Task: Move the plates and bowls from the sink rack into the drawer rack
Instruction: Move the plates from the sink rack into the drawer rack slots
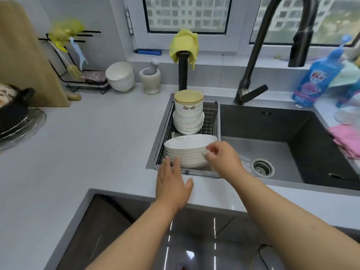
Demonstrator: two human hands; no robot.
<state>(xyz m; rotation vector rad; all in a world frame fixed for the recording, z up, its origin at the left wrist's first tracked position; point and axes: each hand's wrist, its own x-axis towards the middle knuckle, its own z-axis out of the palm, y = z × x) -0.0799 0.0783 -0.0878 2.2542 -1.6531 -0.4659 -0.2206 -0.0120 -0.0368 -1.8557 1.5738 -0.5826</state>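
Closing 2 open bare hands, left hand (172, 184) at 8 o'clock and right hand (224, 158) at 3 o'clock, around the tilted stack of shallow white ceramic plates (188, 151) sitting in the steel wire sink rack (211, 117), gripping evenly before lifting.

In the sink rack (211, 117), stacked bowls (188, 117) stand behind stacked plates (187, 151); the drain (263, 167) lies right.

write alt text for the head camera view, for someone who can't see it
Two bare hands reach for a stack of white plates in a wire sink rack: the right hand touches its right edge, the left hand is open at its left. Stacked bowls stand behind, beside a dark sink.
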